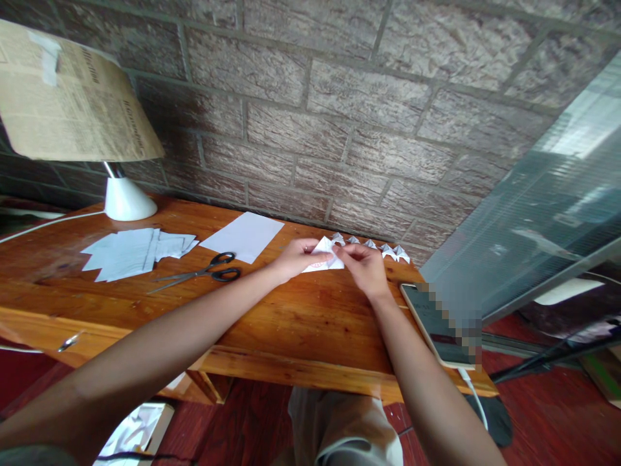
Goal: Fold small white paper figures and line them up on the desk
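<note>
Between my hands is a small folded piece of white paper [321, 260] with a round red print on it. My left hand [297, 257] pinches its left side, thumb on the near face. On its right edge the fingers of my right hand [363, 264] are closed. Behind my hands, several small folded white paper shapes [387, 251] with pointed tips stand in a row along the back of the wooden desk [301, 323]. My right hand hides part of that row.
Black-handled scissors [213, 270] lie left of my hands, near a white sheet [242, 237] and a pile of cut paper pieces [130, 254]. A lamp [127, 199] stands at the back left. A phone [439, 323] with a cable [474, 395] lies at the right edge. A stone-patterned wall [272, 103] rises behind.
</note>
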Tool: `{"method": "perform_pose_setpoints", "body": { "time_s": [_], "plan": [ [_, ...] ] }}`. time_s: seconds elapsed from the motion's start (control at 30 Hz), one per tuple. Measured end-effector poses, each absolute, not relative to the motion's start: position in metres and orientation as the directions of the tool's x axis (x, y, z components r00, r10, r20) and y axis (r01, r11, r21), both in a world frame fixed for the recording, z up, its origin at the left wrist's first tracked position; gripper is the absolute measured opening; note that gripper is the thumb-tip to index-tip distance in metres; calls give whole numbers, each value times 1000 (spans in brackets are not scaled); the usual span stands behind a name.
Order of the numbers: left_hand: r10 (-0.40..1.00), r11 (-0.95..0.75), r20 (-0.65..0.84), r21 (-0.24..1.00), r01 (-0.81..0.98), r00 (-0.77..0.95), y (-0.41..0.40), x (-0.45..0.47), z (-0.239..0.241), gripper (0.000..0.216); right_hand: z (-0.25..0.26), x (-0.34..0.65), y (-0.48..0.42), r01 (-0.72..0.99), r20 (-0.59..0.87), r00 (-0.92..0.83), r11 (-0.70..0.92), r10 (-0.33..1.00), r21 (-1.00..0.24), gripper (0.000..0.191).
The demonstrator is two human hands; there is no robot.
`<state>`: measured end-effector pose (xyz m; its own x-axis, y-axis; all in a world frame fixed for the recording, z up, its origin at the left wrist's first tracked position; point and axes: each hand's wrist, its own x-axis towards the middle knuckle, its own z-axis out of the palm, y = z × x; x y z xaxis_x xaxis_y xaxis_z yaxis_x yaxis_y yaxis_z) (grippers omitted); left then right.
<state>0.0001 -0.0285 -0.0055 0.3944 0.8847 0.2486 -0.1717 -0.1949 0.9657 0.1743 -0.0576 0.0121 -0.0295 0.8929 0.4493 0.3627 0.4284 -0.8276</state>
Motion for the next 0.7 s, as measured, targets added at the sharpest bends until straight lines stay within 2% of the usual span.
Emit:
{"method": "perform_pose_setpoints", "body": {
  "time_s": [0.27,0.53,0.7],
  "plan": [
    [878,-168,245,963,-213,412,-28,2,-8,37,13,171,-59,373,461,-4,429,887,-823,35],
    [894,-135,227,958,-251,386,-30,-1,-3,38,19,180,-58,321,300,-192,349,934,-880,33],
    [887,-154,236,961,-228,396,-30,-3,-1,35,18,181,-58,250,238,-216,289,947,-924,31]
  ]
}}
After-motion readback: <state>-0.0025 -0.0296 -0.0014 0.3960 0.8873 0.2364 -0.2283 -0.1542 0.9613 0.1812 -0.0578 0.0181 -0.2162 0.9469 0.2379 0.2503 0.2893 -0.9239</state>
